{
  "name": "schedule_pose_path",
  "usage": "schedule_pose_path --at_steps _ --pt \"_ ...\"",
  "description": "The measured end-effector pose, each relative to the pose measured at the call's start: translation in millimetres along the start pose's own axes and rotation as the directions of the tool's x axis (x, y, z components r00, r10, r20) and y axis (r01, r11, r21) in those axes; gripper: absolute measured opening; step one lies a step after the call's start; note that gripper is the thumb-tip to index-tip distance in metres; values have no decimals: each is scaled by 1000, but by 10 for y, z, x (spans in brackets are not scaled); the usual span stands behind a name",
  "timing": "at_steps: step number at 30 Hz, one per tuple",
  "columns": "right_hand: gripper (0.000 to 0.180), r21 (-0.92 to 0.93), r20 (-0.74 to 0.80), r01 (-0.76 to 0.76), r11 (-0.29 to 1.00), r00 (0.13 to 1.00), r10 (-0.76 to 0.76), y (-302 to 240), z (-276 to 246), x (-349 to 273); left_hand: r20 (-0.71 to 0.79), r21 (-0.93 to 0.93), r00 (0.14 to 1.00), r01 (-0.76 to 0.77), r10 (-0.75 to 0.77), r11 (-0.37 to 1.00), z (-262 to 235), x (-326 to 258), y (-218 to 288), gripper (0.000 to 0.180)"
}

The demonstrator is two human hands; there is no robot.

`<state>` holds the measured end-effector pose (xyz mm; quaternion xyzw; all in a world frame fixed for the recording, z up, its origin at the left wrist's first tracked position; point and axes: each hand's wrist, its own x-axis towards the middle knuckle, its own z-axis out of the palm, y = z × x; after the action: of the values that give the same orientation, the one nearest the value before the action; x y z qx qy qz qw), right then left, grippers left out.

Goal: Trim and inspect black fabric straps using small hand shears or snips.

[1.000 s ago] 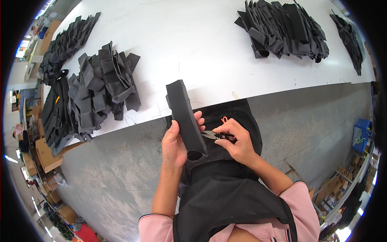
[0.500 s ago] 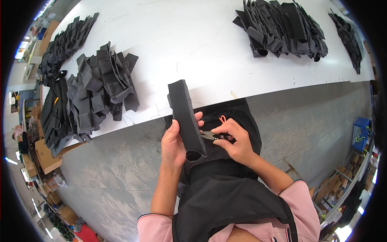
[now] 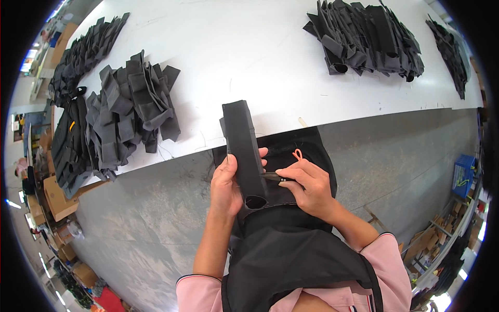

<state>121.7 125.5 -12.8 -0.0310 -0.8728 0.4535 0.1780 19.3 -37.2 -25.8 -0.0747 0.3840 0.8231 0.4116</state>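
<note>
My left hand (image 3: pixel 226 183) is closed round a long black fabric pouch (image 3: pixel 242 140), thumb on its near face and fingertips showing past its right edge. The pouch tilts slightly, its far end over the table edge, and a round opening shows at its near end. In my right hand (image 3: pixel 310 185) is a small pair of thread snips (image 3: pixel 272 177) with an orange loop (image 3: pixel 297 154). Their blades touch or nearly touch the pouch's right edge; the handles are mostly hidden by my fingers.
A white table (image 3: pixel 249 62) stretches ahead. On it lie a heap of dark pouches (image 3: pixel 132 104) at left, another pile (image 3: pixel 369 41) at far right, and black items with straps (image 3: pixel 73 140). A blue crate (image 3: pixel 464 176) and a cardboard box (image 3: pixel 61 197) stand beyond the sides.
The pouch and both hands have shifted slightly right, and the pouch stands a little straighter. The snips' blades look closer together and nearer the pouch's edge.
</note>
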Motion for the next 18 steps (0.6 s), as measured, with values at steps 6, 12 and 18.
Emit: schedule_pose_path --at_steps 6,12,18 --pt "28 24 30 -10 1000 1000 9 27 -24 12 11 -8 1000 -3 3 1000 2 7 11 45" --pt "26 289 100 -247 925 969 227 -162 -40 170 -23 2 999 -34 34 999 70 21 3 44" --pt "23 523 169 -323 789 947 275 -149 317 196 -24 -14 997 -75 75 997 116 124 27 45"
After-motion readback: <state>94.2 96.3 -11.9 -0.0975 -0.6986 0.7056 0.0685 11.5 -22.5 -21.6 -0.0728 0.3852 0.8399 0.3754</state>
